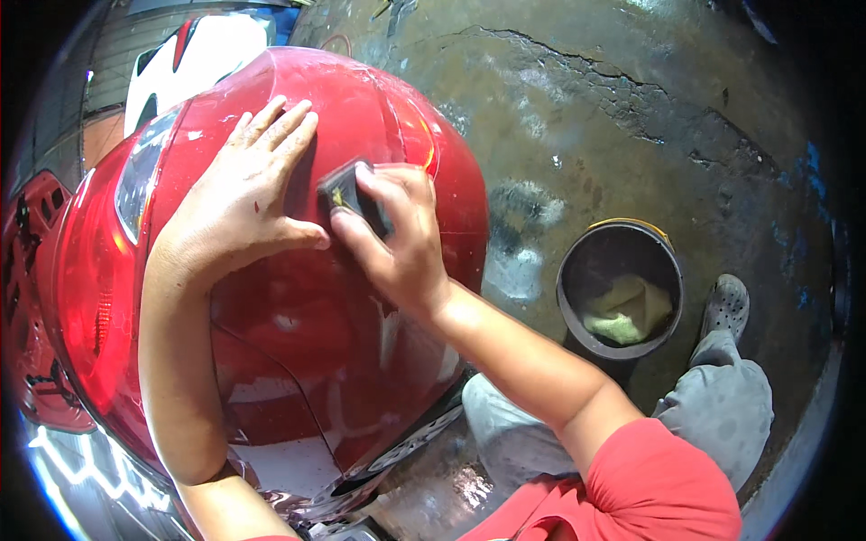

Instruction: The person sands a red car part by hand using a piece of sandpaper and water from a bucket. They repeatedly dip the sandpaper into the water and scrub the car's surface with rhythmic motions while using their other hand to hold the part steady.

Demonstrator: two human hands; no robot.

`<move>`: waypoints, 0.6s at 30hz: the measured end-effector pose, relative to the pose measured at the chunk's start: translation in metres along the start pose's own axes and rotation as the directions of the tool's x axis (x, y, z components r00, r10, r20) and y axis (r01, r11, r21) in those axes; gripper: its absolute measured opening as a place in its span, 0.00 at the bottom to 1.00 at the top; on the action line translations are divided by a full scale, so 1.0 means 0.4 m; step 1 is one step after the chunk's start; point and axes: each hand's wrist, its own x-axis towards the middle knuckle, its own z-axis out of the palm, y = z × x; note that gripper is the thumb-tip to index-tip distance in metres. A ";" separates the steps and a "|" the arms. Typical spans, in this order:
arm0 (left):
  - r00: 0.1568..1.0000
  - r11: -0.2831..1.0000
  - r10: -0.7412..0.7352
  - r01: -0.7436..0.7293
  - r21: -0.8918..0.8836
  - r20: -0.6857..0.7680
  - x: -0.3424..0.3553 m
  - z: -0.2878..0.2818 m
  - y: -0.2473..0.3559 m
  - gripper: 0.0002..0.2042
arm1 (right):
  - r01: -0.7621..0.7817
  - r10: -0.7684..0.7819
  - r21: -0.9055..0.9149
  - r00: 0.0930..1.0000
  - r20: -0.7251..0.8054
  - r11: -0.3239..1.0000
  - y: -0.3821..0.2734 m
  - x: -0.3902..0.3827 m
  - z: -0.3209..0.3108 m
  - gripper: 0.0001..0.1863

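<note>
A glossy red car body with rounded corner panels fills the left and middle of the view. My left hand lies on the panel, fingers stretched out and slightly spread, holding nothing. Just to its right, my right hand grips a dark, flat sanding block with yellowish marks on its upper face. Thumb and fingers clasp opposite sides of the block, which is against the red panel. The block's underside is hidden.
A dark bucket stands on the floor to the right, with a pale greenish cloth inside. My grey clog is beside it. Cracks run across the wet concrete floor. A white car stands at the far left.
</note>
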 end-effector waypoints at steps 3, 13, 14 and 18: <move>1.000 1.000 0.012 -0.012 0.007 -0.004 0.004 0.013 -0.003 0.61 | -0.195 0.195 -0.052 0.981 -0.011 0.979 0.074 0.146 0.035 0.21; 1.000 0.999 0.015 -0.015 0.030 -0.008 -0.006 0.007 -0.004 0.59 | -0.085 0.085 -0.002 0.994 0.070 0.996 0.069 0.046 -0.024 0.24; 1.000 1.000 0.005 -0.005 0.025 -0.011 0.000 0.010 -0.001 0.59 | -0.109 0.113 -0.056 0.992 0.061 0.992 0.078 0.058 -0.021 0.24; 1.000 1.000 0.006 -0.006 0.030 0.004 -0.015 0.005 -0.008 0.59 | -0.125 0.124 -0.001 0.979 0.161 0.992 -0.002 -0.080 -0.056 0.26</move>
